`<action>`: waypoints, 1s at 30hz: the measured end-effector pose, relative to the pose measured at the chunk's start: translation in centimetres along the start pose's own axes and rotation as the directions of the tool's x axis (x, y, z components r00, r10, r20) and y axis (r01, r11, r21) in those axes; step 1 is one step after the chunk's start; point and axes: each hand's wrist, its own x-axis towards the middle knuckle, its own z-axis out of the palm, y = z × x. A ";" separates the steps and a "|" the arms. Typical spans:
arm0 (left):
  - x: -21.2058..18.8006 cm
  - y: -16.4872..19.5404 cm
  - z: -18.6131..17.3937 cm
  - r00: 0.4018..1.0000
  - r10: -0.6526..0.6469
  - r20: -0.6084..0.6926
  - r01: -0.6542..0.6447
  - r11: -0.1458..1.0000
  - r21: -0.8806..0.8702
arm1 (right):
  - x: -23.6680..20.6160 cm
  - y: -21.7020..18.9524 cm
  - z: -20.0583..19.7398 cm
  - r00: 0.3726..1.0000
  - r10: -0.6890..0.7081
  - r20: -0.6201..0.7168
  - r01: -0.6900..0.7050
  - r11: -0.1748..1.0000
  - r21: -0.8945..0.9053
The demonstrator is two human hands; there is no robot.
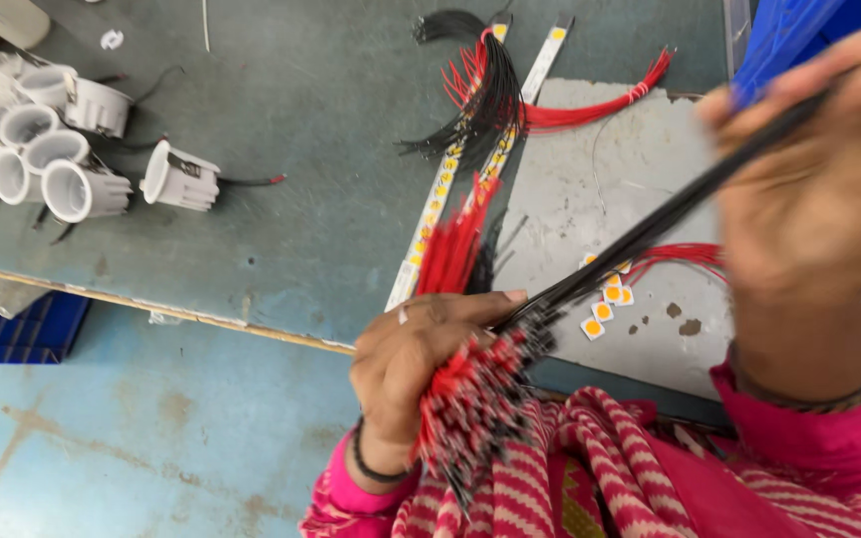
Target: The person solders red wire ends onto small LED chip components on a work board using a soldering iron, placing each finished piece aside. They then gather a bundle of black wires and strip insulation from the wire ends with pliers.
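Here the left hand [416,364] grips a red-and-black wire bundle [470,399] beyond the table edge [201,314], right hand [819,189] pinching black wires [650,234].

I see a grey-green bench [301,120] carrying white lamp housings [82,149], LED strips [440,199], red and black wire bundles [490,90], and a pale board [590,179].

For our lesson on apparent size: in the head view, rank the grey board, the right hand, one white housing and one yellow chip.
1. Grey board
2. Right hand, though nearness to the camera enlarges it
3. White housing
4. Yellow chip
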 end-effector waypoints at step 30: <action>-4.5 2.5 14.5 0.782 -0.547 0.299 0.529 0.329 -0.782 | -10.2 -2.3 2.7 0.993 0.117 -0.025 -0.107 0.777 -0.621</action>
